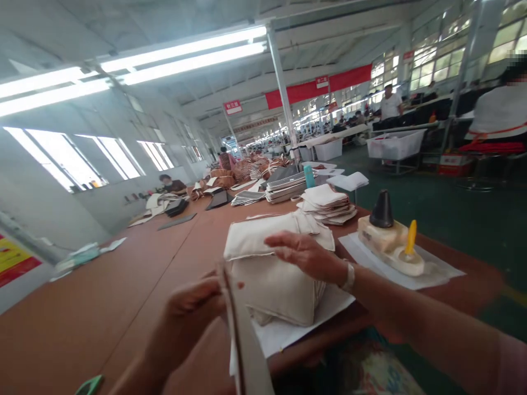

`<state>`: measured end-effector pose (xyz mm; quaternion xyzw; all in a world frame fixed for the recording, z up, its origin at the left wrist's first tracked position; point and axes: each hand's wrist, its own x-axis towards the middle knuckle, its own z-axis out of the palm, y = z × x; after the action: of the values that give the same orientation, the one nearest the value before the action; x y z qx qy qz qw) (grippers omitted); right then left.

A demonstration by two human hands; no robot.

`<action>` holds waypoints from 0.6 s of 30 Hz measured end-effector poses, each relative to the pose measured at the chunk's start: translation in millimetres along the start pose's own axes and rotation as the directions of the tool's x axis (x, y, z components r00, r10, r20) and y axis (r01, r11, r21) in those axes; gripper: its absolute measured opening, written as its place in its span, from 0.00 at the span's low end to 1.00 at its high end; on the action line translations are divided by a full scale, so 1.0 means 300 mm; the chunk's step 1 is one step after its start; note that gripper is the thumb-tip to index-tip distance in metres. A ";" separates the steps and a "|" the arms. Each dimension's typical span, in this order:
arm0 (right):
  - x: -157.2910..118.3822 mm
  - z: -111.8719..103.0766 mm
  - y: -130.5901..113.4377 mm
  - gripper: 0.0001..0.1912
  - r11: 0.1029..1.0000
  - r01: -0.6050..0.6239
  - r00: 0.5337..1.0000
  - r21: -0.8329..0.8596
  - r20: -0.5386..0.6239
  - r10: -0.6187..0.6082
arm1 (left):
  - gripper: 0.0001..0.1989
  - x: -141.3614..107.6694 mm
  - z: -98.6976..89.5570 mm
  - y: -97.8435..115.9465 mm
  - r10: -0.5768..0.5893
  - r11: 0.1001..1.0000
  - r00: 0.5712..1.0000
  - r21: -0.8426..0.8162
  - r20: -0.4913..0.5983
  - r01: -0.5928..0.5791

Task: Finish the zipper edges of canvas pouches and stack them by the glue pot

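My left hand (191,304) grips the edge of a cream fabric panel (249,351), seen nearly edge-on with a dark line along its side. The panel's lower end runs out of view at the bottom. My right hand (307,257), wearing a pale wristband, is held flat over a pile of cream fabric pieces (274,288), its fingers stretched out and nothing in them. Whether it touches the pile I cannot tell. A white sheet (284,337) lies under the pile on the brown table (156,323).
To the right, a pale glue-stained holder (385,244) carries a black cone-shaped bottle (382,209) and a yellow handle (411,237). More fabric stacks (325,202) stand behind the pile. A green-handled tool (89,385) lies at lower left. A person (175,185) sits at the table's far left.
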<state>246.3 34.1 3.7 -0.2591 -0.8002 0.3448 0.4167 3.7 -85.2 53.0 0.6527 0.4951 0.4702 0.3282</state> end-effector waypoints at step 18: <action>-0.490 0.161 -0.145 0.05 0.950 0.308 0.950 0.052 0.040 -0.310 | 0.09 -0.285 0.405 -0.109 -0.027 0.984 0.994 -0.175 0.107 0.045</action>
<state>276.1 -112.6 -54.7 -0.1127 -0.8326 0.2994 0.4522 101.0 -152.6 -42.4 0.6356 0.4453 0.4717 0.4186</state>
